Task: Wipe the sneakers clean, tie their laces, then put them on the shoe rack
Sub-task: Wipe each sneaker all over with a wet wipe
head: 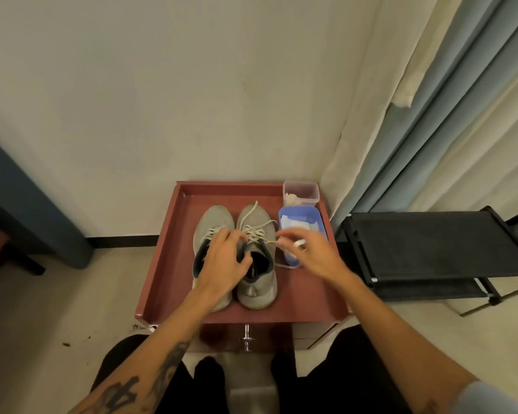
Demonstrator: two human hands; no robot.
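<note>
Black shoe rack point(431, 243) well right of right hand point(311, 252); red tray point(165, 264) under both hands.
Grey sneakers point(257, 288) sit side by side on tray beneath left hand point(225, 261), whose curled fingers pinch lace point(268, 241) at the tongue; right hand pinches the same lace's free end.

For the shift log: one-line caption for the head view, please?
Left hand at the grey sneaker's eyelets, right hand pinching its lace sideways, on a red tray; black shoe rack alongside.
</note>
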